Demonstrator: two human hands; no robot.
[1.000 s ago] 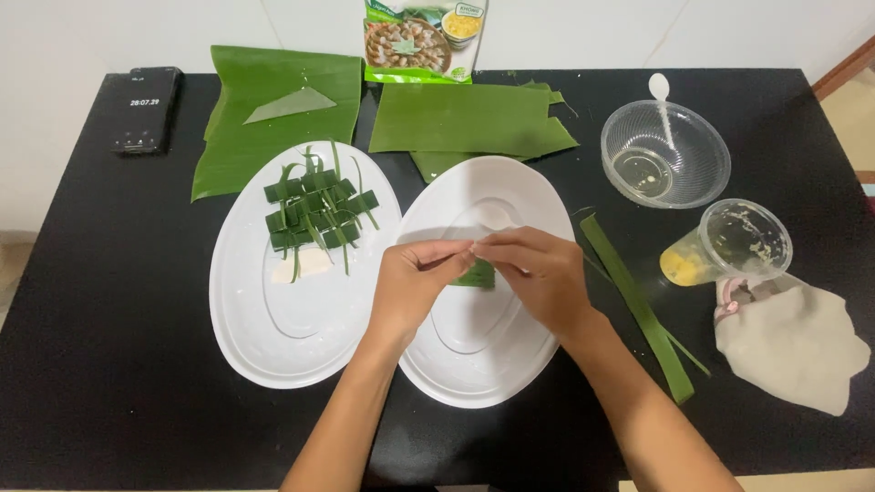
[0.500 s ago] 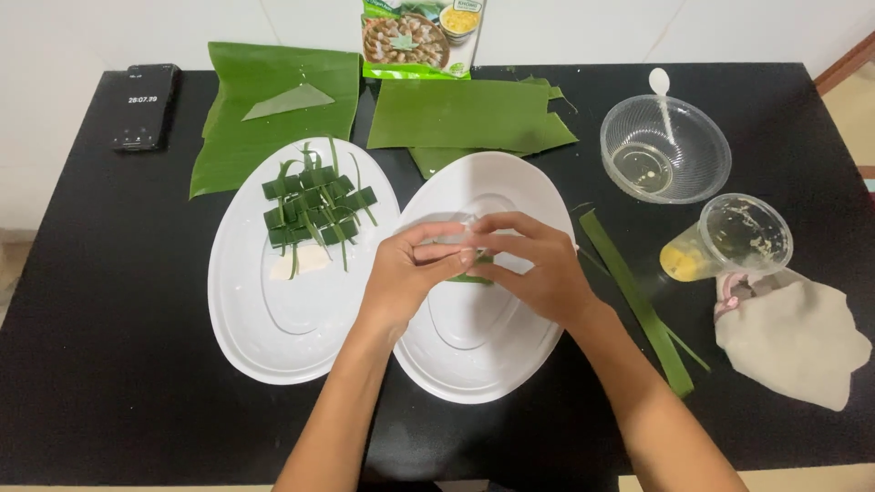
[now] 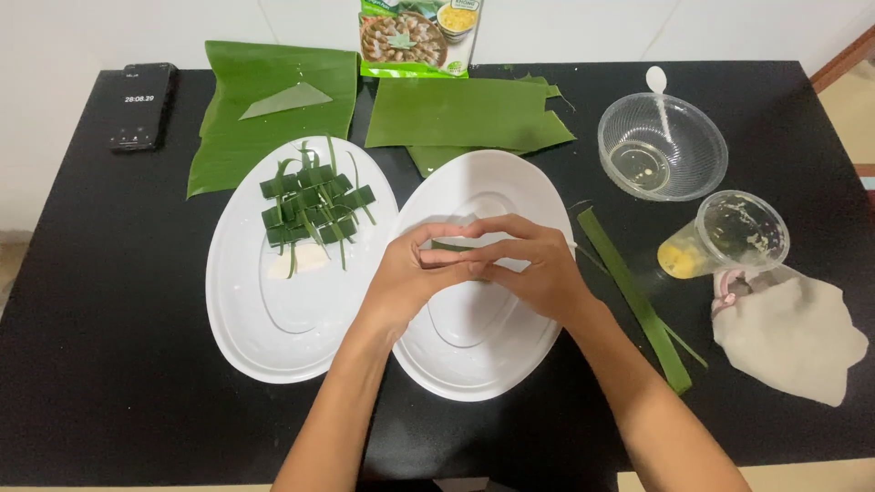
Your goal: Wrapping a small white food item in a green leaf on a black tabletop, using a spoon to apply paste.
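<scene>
Both grips, left hand (image 3: 406, 273) and right hand (image 3: 538, 269), pinch a green leaf strip (image 3: 449, 245) lying three-to-nine between them over the white plate (image 3: 474, 364).

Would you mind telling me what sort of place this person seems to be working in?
Probably a home food-preparation spot: a black table against a white wall carries banana leaves, white oval plates with small leaf-wrapped parcels, and a clear bowl. Both hands, left hand and right hand, fold a green piece.
</scene>
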